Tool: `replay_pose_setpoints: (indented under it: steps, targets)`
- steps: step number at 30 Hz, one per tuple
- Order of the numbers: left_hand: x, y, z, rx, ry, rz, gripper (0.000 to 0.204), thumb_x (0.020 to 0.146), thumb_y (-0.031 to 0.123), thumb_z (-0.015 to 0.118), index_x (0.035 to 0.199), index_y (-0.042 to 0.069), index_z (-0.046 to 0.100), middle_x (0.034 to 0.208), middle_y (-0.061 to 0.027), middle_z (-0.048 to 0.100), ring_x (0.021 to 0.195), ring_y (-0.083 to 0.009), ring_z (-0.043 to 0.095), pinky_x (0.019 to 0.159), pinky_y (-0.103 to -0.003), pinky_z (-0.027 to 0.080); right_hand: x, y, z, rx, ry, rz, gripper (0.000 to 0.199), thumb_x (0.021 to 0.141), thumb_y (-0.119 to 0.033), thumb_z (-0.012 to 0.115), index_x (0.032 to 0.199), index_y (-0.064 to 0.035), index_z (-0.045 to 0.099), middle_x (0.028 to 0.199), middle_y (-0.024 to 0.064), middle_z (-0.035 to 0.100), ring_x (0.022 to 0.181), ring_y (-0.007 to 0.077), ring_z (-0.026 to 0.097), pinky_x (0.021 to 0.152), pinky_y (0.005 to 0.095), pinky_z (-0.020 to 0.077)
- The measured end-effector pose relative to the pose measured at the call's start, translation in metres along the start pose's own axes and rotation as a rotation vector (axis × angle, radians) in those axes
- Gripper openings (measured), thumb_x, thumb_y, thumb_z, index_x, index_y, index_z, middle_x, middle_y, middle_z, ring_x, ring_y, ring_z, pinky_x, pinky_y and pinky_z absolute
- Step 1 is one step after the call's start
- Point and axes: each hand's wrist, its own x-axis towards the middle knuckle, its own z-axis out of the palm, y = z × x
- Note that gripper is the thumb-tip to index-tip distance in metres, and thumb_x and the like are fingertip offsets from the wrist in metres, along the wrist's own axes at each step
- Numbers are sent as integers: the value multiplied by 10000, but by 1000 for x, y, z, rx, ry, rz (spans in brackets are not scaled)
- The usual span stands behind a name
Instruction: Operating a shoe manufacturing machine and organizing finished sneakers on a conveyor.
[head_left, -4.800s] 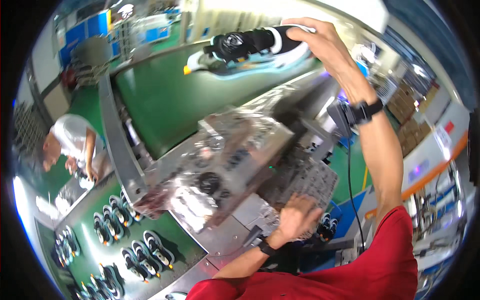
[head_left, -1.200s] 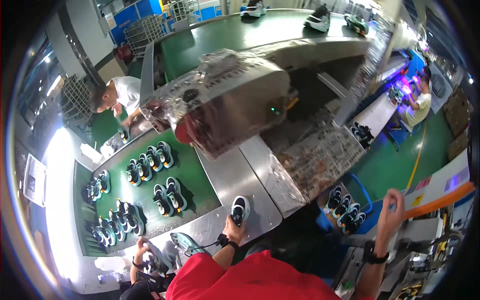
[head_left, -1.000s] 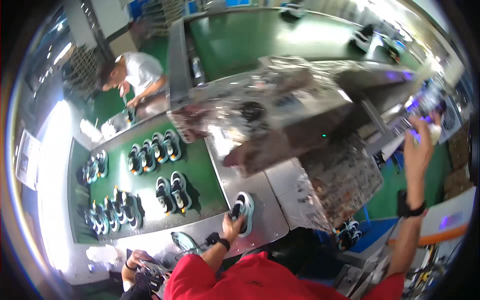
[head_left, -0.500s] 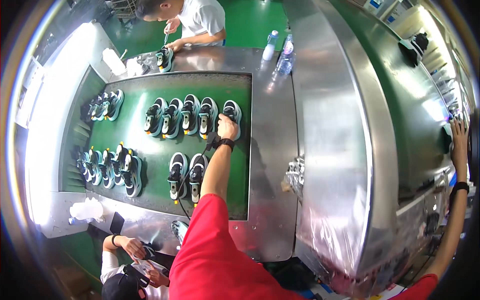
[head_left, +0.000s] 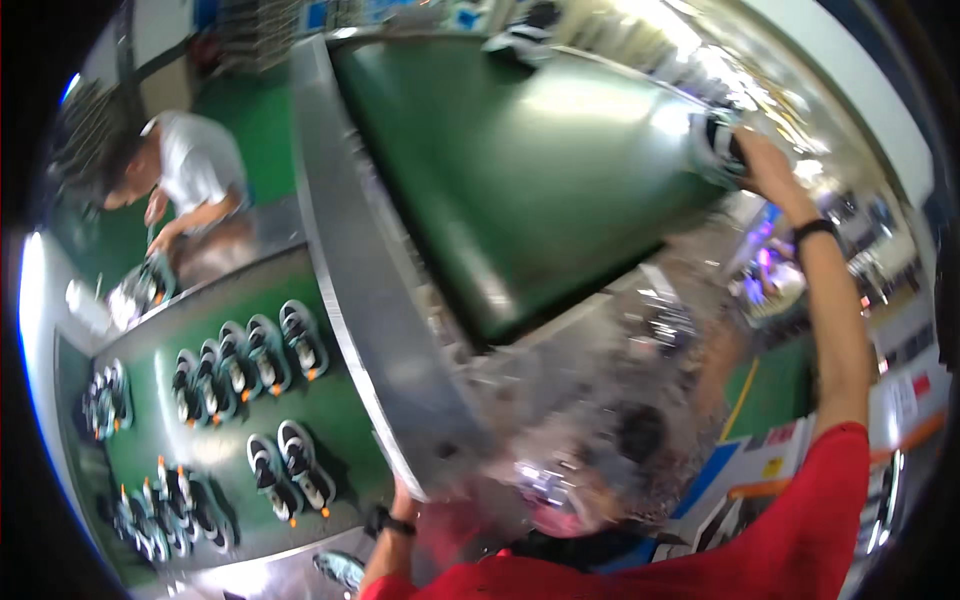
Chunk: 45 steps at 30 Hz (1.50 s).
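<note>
My right hand, empty half a second ago, now grips a shoe at the upper belt's far edge. Left hand has left the lower rows; its grip is hidden.

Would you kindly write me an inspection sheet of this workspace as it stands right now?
Surface: upper green conveyor belt with a steel rim; lower green table beside it.
Job's things: one shoe at the belt's far right edge, gripped by the right hand.
Clutter: pairs of shoes in rows on the lower table; one more shoe near the bottom edge.
Hands: right raised, closed on the shoe; left hand at the steel rim, blurred, its grip unclear.
Cables: nothing seen.
Surroundings: a person in a white shirt bent over a bench on the far left; green floor.
</note>
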Motion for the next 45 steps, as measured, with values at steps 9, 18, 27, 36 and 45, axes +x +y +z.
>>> replay_pose_setpoints:
  steps: [9,18,27,36,45]
  targets:
    - [-127,195,239,-52,-629,-692,523,950,245,623,1341,-56,452,1253,-176,587,1135,-230,584,972,-328,476,-121,-97,-143,371,367,169,716,666,-142,751,1310,-22,464,1012,239,652,916,393,640,798,429,521]
    - [-141,277,466,-303,-1098,183,1040,820,466,723,1509,-19,114,1521,-189,275,1391,-302,322,1150,-412,225,-425,-126,-229,1092,425,606,811,650,-101,799,1367,22,439,1217,120,590,1069,220,593,925,347,481]
    - [-350,170,569,-265,-1342,-452,587,913,84,556,1439,-27,320,1273,-151,567,1092,-244,605,957,-358,474,-722,-219,-200,1294,663,1525,681,770,-224,719,1356,-11,444,1108,144,619,1013,160,571,876,290,467]
    - [-576,9,591,145,-1888,-766,638,1007,303,493,1497,-11,231,1460,-123,389,1320,-224,399,1103,-350,320,-964,-330,-203,547,1172,2101,617,660,-122,756,1238,-29,564,1107,100,634,1027,183,585,956,310,440]
    - [-730,-199,727,581,-1873,48,607,755,369,777,1117,-74,575,1068,-233,656,1002,-315,641,857,-375,500,-1071,-374,-275,27,1123,2425,579,687,-109,693,1240,-11,554,1067,76,617,945,156,593,853,286,481]
